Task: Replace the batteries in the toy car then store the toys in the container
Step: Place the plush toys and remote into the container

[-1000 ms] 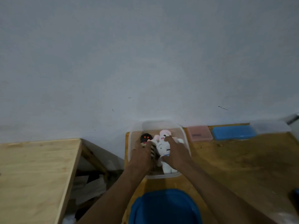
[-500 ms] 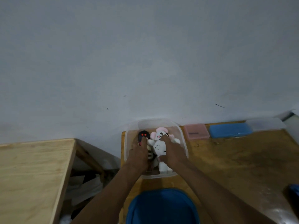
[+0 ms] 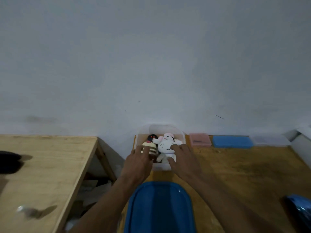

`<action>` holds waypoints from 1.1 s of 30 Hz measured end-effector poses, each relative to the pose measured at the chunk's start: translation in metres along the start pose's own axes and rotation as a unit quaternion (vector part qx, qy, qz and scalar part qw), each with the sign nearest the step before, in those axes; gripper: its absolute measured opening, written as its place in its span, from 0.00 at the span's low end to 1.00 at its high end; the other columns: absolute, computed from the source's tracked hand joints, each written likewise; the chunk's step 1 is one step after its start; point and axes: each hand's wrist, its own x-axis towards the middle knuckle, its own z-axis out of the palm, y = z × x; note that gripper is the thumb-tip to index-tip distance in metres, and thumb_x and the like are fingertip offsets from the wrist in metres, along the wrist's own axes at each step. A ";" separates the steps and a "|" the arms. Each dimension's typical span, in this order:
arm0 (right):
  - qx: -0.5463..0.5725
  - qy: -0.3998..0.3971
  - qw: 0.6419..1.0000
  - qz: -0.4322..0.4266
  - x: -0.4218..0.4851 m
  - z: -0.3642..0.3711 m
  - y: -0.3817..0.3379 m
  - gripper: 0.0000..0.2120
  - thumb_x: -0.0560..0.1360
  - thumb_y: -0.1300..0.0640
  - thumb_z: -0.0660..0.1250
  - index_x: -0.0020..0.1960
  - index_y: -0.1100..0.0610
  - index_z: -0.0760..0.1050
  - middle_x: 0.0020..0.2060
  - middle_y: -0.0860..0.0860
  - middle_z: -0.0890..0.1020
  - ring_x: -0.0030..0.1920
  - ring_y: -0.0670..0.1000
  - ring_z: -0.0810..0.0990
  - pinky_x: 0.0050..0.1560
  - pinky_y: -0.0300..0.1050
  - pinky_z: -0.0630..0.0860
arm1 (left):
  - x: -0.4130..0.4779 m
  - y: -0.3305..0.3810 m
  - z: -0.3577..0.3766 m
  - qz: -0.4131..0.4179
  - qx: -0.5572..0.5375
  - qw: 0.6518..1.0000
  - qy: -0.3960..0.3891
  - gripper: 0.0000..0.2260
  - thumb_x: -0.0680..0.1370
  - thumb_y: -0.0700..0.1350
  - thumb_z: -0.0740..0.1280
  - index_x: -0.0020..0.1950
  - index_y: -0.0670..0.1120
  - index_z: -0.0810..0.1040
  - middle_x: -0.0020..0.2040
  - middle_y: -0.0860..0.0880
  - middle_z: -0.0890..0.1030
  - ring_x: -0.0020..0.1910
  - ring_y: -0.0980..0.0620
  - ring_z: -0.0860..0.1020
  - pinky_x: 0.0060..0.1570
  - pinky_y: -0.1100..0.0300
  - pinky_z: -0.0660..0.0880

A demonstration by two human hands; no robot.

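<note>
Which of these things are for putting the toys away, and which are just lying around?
For the job: clear container, white plush toy, black toy with red eyes, striped toy, probably the blue lid.

Just lying about: pink box, blue box, clear box, shiny blue thing at the right edge.

One head-worn wide view faces the wall [image 3: 151, 56] ahead, the table [image 3: 244, 169] low and near in frame.
</note>
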 end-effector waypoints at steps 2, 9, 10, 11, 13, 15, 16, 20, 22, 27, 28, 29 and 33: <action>0.003 0.000 1.000 -0.011 -0.023 -0.002 0.002 0.18 0.76 0.48 0.62 0.64 0.50 0.69 0.63 0.54 0.72 0.61 0.55 0.71 0.53 0.48 0.74 | -0.024 0.005 0.003 -0.001 0.004 1.000 0.005 0.19 0.77 0.49 0.63 0.68 0.49 0.68 0.65 0.45 0.72 0.60 0.43 0.74 0.55 0.50 0.75; 0.003 -0.040 0.999 0.004 -0.110 0.017 0.009 0.18 0.77 0.47 0.62 0.64 0.53 0.69 0.61 0.53 0.73 0.60 0.53 0.71 0.55 0.46 0.71 | -0.111 0.025 0.031 -0.033 0.034 0.999 -0.010 0.21 0.79 0.53 0.60 0.69 0.45 0.68 0.64 0.44 0.72 0.60 0.43 0.74 0.56 0.51 0.73; -0.002 -0.052 0.999 0.007 -0.121 0.021 0.011 0.18 0.77 0.46 0.61 0.65 0.53 0.69 0.60 0.53 0.73 0.60 0.53 0.72 0.57 0.46 0.71 | -0.121 0.026 0.035 -0.037 0.032 0.999 -0.015 0.21 0.80 0.53 0.60 0.69 0.45 0.67 0.64 0.44 0.72 0.61 0.43 0.73 0.57 0.51 0.73; -0.007 -0.063 0.998 0.011 -0.131 0.024 0.013 0.19 0.77 0.46 0.61 0.65 0.53 0.68 0.61 0.53 0.73 0.60 0.54 0.72 0.58 0.46 0.71 | -0.130 0.027 0.038 -0.046 0.030 0.998 -0.021 0.21 0.80 0.53 0.60 0.69 0.45 0.67 0.64 0.43 0.72 0.61 0.43 0.73 0.57 0.51 0.72; -0.017 -0.089 0.995 0.033 -0.149 0.029 0.018 0.20 0.77 0.45 0.61 0.66 0.53 0.67 0.61 0.54 0.73 0.60 0.54 0.72 0.59 0.48 0.71 | -0.145 0.026 0.045 -0.063 0.023 0.997 -0.037 0.20 0.80 0.53 0.60 0.69 0.45 0.67 0.65 0.43 0.71 0.62 0.42 0.72 0.59 0.50 0.71; -0.016 -0.120 0.991 0.063 -0.162 0.032 0.021 0.20 0.78 0.45 0.60 0.66 0.53 0.66 0.64 0.55 0.71 0.61 0.56 0.72 0.60 0.50 0.71 | -0.155 0.022 0.052 -0.079 0.007 0.995 -0.054 0.22 0.80 0.53 0.60 0.70 0.45 0.66 0.66 0.42 0.70 0.63 0.42 0.71 0.60 0.50 0.71; -0.014 -0.134 0.988 0.078 -0.167 0.032 0.021 0.21 0.78 0.45 0.60 0.67 0.53 0.66 0.64 0.55 0.70 0.62 0.56 0.71 0.59 0.50 0.71 | -0.158 0.019 0.056 -0.089 -0.001 0.994 -0.063 0.23 0.80 0.53 0.61 0.72 0.45 0.64 0.67 0.42 0.69 0.65 0.42 0.70 0.61 0.50 0.71; -0.046 -0.158 0.980 0.115 -0.182 0.040 0.018 0.22 0.78 0.44 0.59 0.69 0.52 0.64 0.62 0.56 0.71 0.59 0.56 0.73 0.52 0.49 0.72 | -0.169 0.005 0.067 -0.136 -0.006 0.984 -0.114 0.27 0.80 0.54 0.61 0.74 0.44 0.60 0.71 0.39 0.64 0.68 0.38 0.67 0.65 0.48 0.67; -0.042 -0.162 0.978 0.127 -0.185 0.049 0.016 0.22 0.78 0.44 0.59 0.68 0.53 0.64 0.61 0.57 0.73 0.57 0.56 0.74 0.49 0.48 0.73 | -0.172 -0.005 0.073 -0.143 -0.007 0.982 -0.126 0.27 0.80 0.54 0.61 0.74 0.44 0.59 0.71 0.38 0.64 0.67 0.37 0.67 0.65 0.47 0.66; 0.004 -0.141 0.975 0.173 -0.186 0.066 0.010 0.21 0.78 0.47 0.62 0.67 0.56 0.65 0.60 0.59 0.74 0.56 0.57 0.75 0.49 0.49 0.76 | -0.173 -0.023 0.081 -0.155 -0.049 0.976 -0.145 0.26 0.79 0.54 0.63 0.72 0.44 0.60 0.67 0.39 0.69 0.63 0.38 0.70 0.61 0.47 0.70; 0.019 -0.131 0.973 0.189 -0.186 0.068 0.009 0.21 0.78 0.48 0.63 0.67 0.57 0.65 0.60 0.60 0.74 0.57 0.58 0.75 0.51 0.50 0.76 | -0.173 -0.024 0.081 -0.151 -0.054 0.975 -0.152 0.26 0.79 0.53 0.63 0.72 0.44 0.60 0.67 0.40 0.70 0.63 0.39 0.71 0.61 0.47 0.71; 0.033 -0.122 0.971 0.204 -0.185 0.069 0.007 0.22 0.78 0.49 0.63 0.67 0.57 0.65 0.61 0.60 0.73 0.57 0.58 0.75 0.52 0.51 0.76 | -0.173 -0.024 0.081 -0.146 -0.057 0.975 -0.157 0.26 0.79 0.52 0.63 0.73 0.44 0.60 0.67 0.40 0.70 0.63 0.39 0.71 0.61 0.47 0.71; 0.094 -0.092 0.958 0.254 -0.184 0.071 0.005 0.21 0.77 0.56 0.65 0.69 0.57 0.66 0.63 0.59 0.73 0.57 0.58 0.76 0.50 0.46 0.75 | -0.172 -0.027 0.081 -0.151 -0.082 0.972 -0.160 0.27 0.78 0.47 0.66 0.74 0.46 0.59 0.70 0.40 0.68 0.66 0.39 0.69 0.64 0.47 0.70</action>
